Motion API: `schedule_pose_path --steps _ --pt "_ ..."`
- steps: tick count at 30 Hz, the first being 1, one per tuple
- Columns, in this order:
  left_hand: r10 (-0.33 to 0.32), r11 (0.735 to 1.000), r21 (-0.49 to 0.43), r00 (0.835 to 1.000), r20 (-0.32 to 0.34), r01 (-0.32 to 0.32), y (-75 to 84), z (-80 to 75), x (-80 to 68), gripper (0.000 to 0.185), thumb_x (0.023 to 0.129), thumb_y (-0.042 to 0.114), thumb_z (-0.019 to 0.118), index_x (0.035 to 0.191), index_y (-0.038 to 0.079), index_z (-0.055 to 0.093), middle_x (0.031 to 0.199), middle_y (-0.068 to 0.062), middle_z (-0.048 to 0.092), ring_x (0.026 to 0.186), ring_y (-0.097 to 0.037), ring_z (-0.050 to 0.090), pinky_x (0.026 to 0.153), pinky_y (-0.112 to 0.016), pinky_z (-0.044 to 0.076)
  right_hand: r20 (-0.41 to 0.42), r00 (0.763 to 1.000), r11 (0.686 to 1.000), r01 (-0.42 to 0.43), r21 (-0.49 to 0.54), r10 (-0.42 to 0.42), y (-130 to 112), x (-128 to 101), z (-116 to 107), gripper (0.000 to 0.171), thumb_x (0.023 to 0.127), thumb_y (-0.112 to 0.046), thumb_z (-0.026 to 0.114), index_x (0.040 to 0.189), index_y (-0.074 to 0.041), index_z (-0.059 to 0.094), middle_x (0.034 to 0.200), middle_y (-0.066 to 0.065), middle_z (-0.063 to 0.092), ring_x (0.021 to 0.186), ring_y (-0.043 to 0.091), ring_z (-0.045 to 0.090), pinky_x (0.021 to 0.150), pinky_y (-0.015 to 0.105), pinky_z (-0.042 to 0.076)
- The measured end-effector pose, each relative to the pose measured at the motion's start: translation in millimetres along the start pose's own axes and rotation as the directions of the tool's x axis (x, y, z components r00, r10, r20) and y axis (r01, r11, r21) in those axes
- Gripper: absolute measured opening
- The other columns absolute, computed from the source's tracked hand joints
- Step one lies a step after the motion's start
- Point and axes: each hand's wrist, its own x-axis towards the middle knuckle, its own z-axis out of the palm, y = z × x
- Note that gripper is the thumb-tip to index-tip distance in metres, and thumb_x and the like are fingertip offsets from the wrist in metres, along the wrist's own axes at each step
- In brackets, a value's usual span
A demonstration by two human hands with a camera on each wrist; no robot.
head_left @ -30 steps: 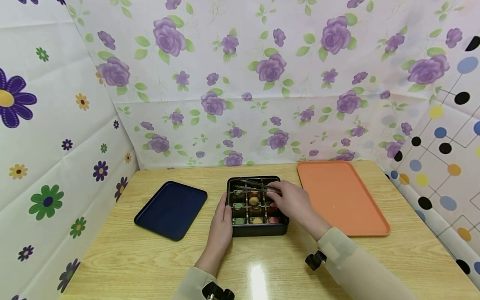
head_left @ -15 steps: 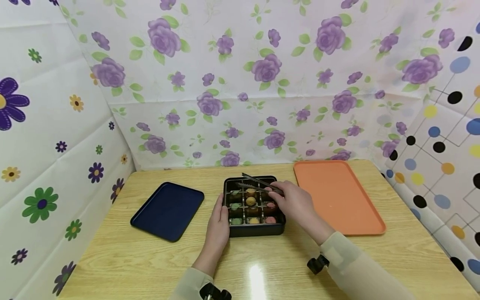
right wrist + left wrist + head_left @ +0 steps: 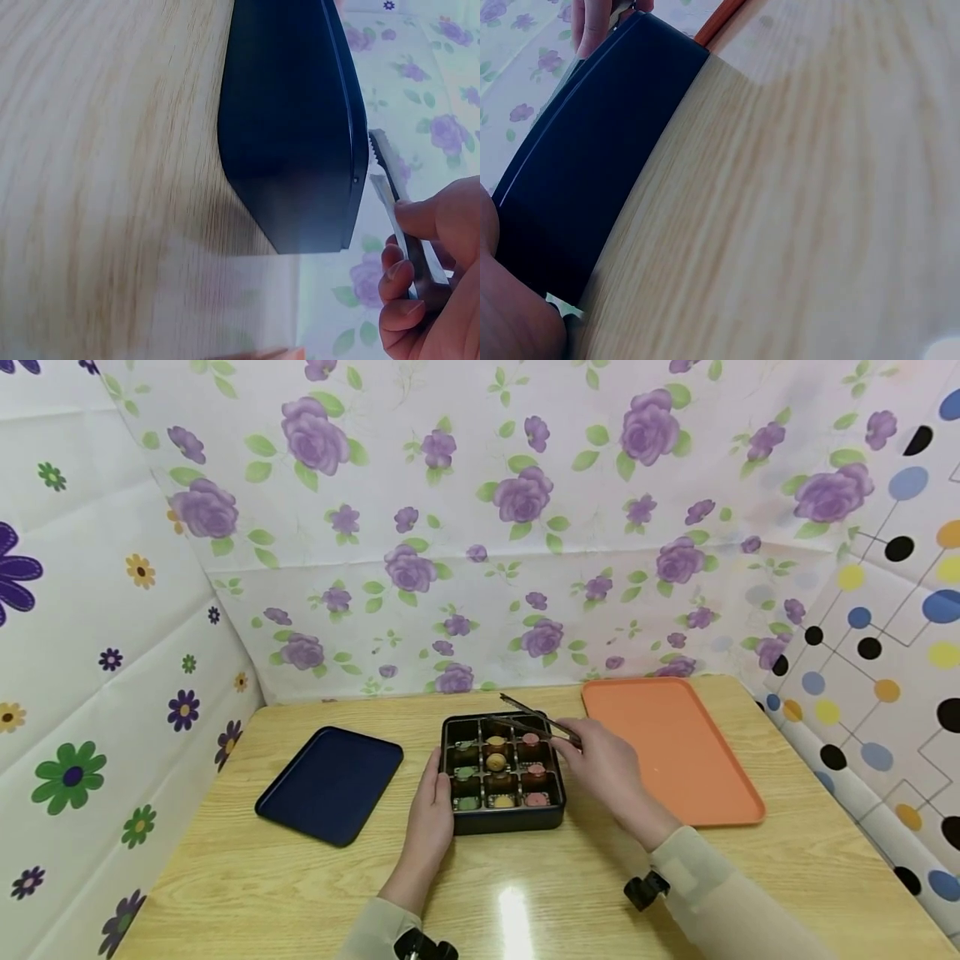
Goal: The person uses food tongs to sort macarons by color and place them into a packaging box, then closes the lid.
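A black box (image 3: 510, 821) with a divided insert sits at mid-table. Its compartments hold small round pieces that look like sweets: green pieces (image 3: 467, 803) on the left, yellow pieces (image 3: 496, 762) down the middle and pink pieces (image 3: 536, 799) on the right. My left hand (image 3: 430, 827) rests along the box's left side with fingers extended. In my right hand (image 3: 606, 768) I grip dark metal tongs (image 3: 551, 724) over the back right of the box. The tongs' arms are spread, with nothing between the tips. In the right wrist view, the tongs (image 3: 424, 262) show serrated tips beside the rim.
To the left lies a dark blue tray (image 3: 330, 785), set at an angle on the wooden table (image 3: 300, 893). An orange tray (image 3: 675, 743) lies to the right, partly behind my right hand. A flowered cloth (image 3: 465, 543) hangs behind the table.
My right hand has moved right and slightly back relative to the box, and the tongs' tips have spread wider. The left hand stays at the box's side. The head view has shifted slightly.
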Motion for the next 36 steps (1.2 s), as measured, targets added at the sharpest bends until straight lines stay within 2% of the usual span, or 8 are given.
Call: schedule_pose_path --steps 5,11,14,17,21,28,36 --pt "0.008 1.000 0.007 1.000 0.004 -0.008 0.4 -0.5 -0.7 0.057 0.124 0.027 0.031 0.179 0.022 0.018 0.183 -0.006 0.018 0.167 -0.037 0.019 0.131 -0.064 0.022 -0.038 0.999 1.000 -0.009 0.012 0.010 9.1 -0.7 -4.3 0.037 0.110 -0.032 0.073 0.141 -0.012 0.075 0.127 0.015 0.075 0.107 0.036 0.074 0.076 0.058 0.060" --pt "0.003 1.000 0.013 1.000 0.002 -0.003 0.7 -1.4 -3.0 0.057 0.124 0.026 0.031 0.180 0.022 0.018 0.183 -0.007 0.017 0.167 -0.038 0.019 0.131 -0.065 0.022 -0.050 0.998 0.998 -0.043 0.043 0.046 19.9 -5.9 -11.6 0.041 0.112 -0.034 0.070 0.145 -0.010 0.070 0.130 0.015 0.074 0.108 0.034 0.074 0.080 0.058 0.060" --pt "0.004 1.000 0.006 1.000 0.008 -0.004 0.6 -1.9 -4.3 0.057 0.124 0.025 0.031 0.180 0.020 0.017 0.183 -0.007 0.016 0.167 -0.038 0.018 0.131 -0.065 0.021 -0.061 0.997 0.998 -0.052 0.031 0.053 26.0 -7.9 -16.4 0.043 0.114 -0.034 0.067 0.147 -0.007 0.068 0.131 0.017 0.073 0.106 0.035 0.074 0.076 0.057 0.060" --pt "0.002 1.000 0.004 1.000 0.015 -0.002 0.3 -2.4 -5.4 0.057 0.125 0.025 0.030 0.180 0.020 0.016 0.184 -0.007 0.015 0.167 -0.038 0.016 0.132 -0.065 0.020 -0.068 0.995 0.998 -0.067 0.021 0.068 33.9 -9.4 -21.3 0.042 0.115 -0.033 0.066 0.147 -0.006 0.067 0.123 0.017 0.072 0.090 0.032 0.073 0.064 0.050 0.056" --pt "0.000 1.000 0.013 1.000 0.012 -0.001 -0.1 -3.5 -6.7 0.057 0.124 0.026 0.030 0.180 0.020 0.016 0.184 -0.007 0.014 0.168 -0.037 0.016 0.132 -0.064 0.020 -0.055 0.994 0.995 -0.090 0.035 0.092 45.3 -11.5 -28.0 0.040 0.116 -0.030 0.064 0.146 -0.004 0.067 0.114 0.017 0.069 0.068 0.024 0.062 0.051 0.040 0.045" --pt "-0.003 1.000 0.026 1.000 0.012 0.002 0.4 -3.6 -10.3 0.058 0.124 0.026 0.031 0.180 0.021 0.016 0.184 -0.008 0.015 0.168 -0.038 0.015 0.132 -0.065 0.019 -0.033 0.994 0.994 -0.107 0.017 0.108 66.9 -21.1 -38.7 0.046 0.117 -0.027 0.059 0.155 -0.002 0.059 0.121 0.021 0.066 0.068 0.019 0.063 0.051 0.037 0.047" --pt "0.003 1.000 0.018 1.000 0.026 -0.004 2.7 -1.8 -14.9 0.057 0.125 0.026 0.031 0.180 0.022 0.016 0.184 -0.008 0.014 0.167 -0.039 0.015 0.131 -0.067 0.019 -0.027 0.986 0.986 -0.167 -0.012 0.166 95.3 -30.3 -55.1 0.051 0.119 -0.030 0.052 0.158 0.002 0.054 0.123 0.025 0.065 0.072 0.024 0.066 0.053 0.040 0.049"
